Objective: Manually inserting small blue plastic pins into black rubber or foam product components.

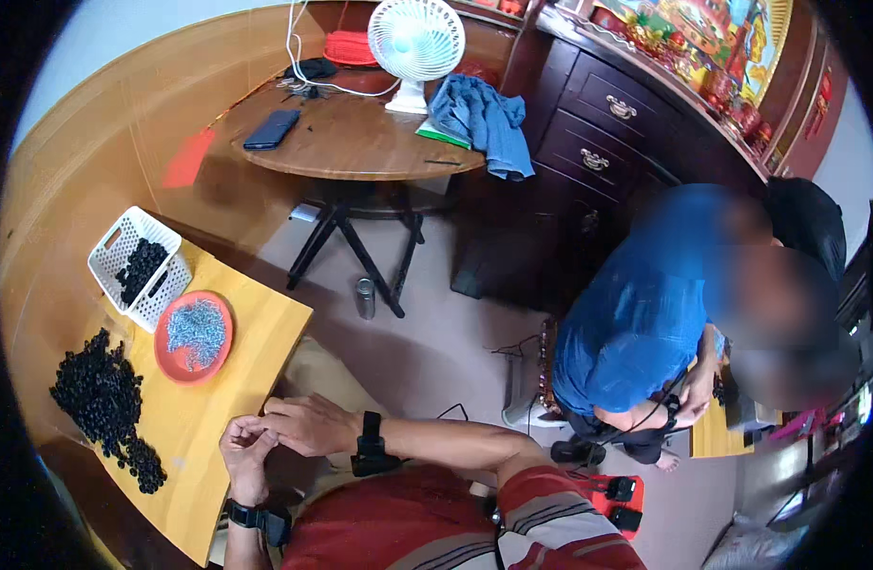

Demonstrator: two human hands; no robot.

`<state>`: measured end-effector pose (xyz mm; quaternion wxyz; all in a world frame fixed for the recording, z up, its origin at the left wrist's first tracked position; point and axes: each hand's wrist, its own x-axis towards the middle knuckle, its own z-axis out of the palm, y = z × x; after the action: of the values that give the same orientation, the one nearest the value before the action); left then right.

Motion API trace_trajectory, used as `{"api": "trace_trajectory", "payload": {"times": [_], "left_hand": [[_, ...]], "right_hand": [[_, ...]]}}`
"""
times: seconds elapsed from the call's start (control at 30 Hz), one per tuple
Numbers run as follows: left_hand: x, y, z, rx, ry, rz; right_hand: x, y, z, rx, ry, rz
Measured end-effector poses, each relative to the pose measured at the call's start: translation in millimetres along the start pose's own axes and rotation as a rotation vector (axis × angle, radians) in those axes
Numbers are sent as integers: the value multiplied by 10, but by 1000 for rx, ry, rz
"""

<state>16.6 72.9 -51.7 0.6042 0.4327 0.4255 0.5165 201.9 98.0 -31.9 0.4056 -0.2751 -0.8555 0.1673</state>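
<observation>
My left hand [246, 463] and my right hand [310, 425] meet at the right edge of a yellow wooden table [184, 423]. The fingers of both are pinched together at the tips. Whatever lies between them is too small or too hidden to make out. Beyond the hands, a red bowl [184, 373] on the table holds a heap of small silvery-blue metal pieces [196, 332], perhaps screws. A pile of small black round parts [99, 389] spreads over the table's left side. More such black parts [142, 269] lie in a white plastic basket [159, 306] behind the bowl.
A round brown table [360, 142] at the back bears a white fan [416, 43], a dark phone [272, 130] and a blue cloth [484, 119]. A metal flask [364, 297] stands on the floor. At right, a person in blue [636, 304] bends over another yellow surface [719, 435].
</observation>
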Motion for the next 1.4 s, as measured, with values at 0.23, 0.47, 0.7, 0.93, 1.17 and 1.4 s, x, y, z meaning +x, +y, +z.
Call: {"api": "trace_trajectory", "payload": {"times": [0.23,0.47,0.7,0.93,1.17,1.4], "left_hand": [[16,-26,253,49,-123,-26],[36,-8,346,27,-216,-17],[64,7,273,5,-206,-22],[58,12,200,-42,-195,-36],[49,13,126,-27,-152,-26],[-61,57,-20,-64,-88,54]], "right_hand": [[-315,-84,-184,-171,-11,79],[-425,-143,-236,-252,-2,124],[-297,-162,-252,-255,-19,106],[-199,-254,-293,-201,-38,121],[-116,-271,-240,-175,9,49],[43,-244,-67,-128,-76,17]]}}
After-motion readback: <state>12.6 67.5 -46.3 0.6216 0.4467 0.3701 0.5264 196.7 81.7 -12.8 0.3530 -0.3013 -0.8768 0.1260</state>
